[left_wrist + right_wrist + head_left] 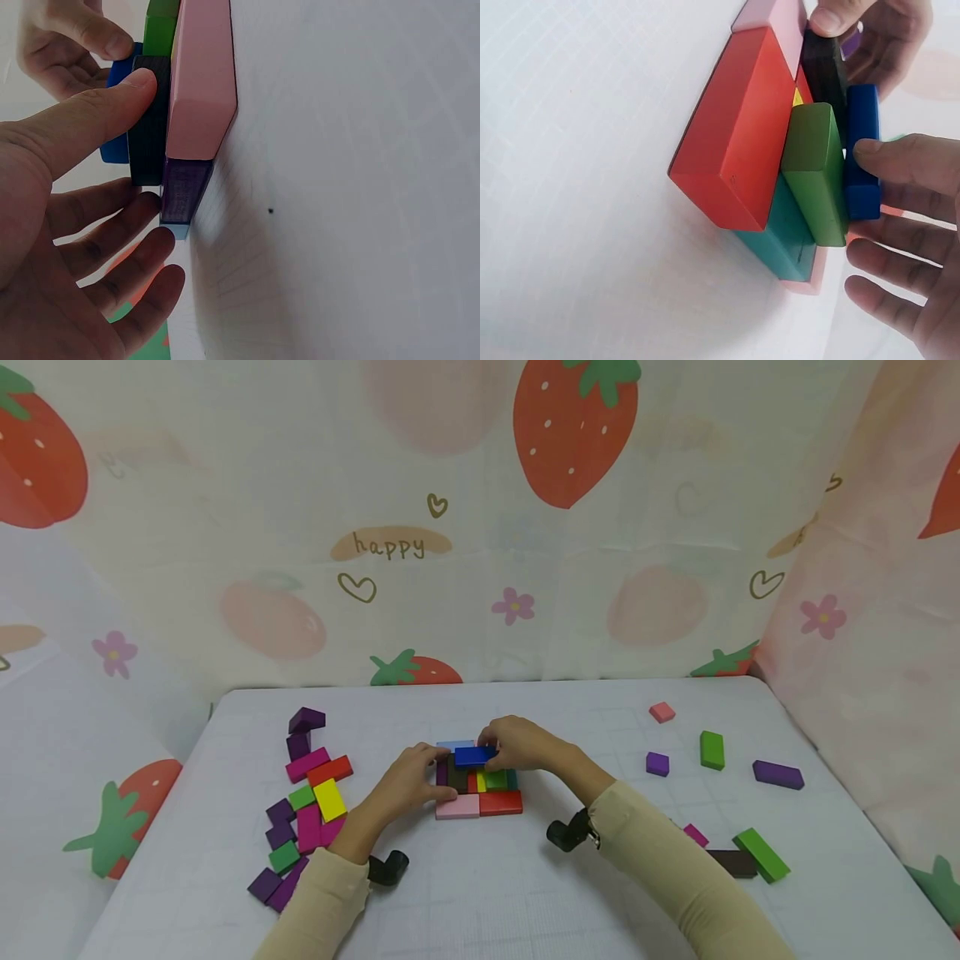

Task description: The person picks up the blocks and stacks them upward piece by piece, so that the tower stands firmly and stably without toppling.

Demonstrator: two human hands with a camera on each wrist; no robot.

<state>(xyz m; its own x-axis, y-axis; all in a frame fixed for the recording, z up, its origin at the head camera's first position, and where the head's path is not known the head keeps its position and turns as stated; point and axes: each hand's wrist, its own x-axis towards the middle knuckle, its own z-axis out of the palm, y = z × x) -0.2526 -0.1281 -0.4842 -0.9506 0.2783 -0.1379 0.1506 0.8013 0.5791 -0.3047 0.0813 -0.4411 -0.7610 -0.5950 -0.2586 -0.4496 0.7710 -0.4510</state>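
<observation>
In the head view a low stack of coloured blocks sits mid-table. My right hand point(521, 745) pinches a blue block point(471, 757) by its right end; this block lies across the top, over a black block point(148, 120) and a green block point(814, 150). My left hand point(408, 781) holds the black block between thumb and index finger, the other fingers spread beside the stack. Beneath are a pink block point(457, 807), a red block point(501, 802), a teal block point(776, 236) and a purple block point(184, 184), with slivers of yellow and light blue showing.
Left of the stack lies a cluster of purple, magenta, green, red and yellow blocks point(330, 800), partly hidden by the left sleeve. Scattered on the right are a green block point(712, 750), a purple block point(777, 774) and several others. A printed curtain point(480, 635) hangs behind the table.
</observation>
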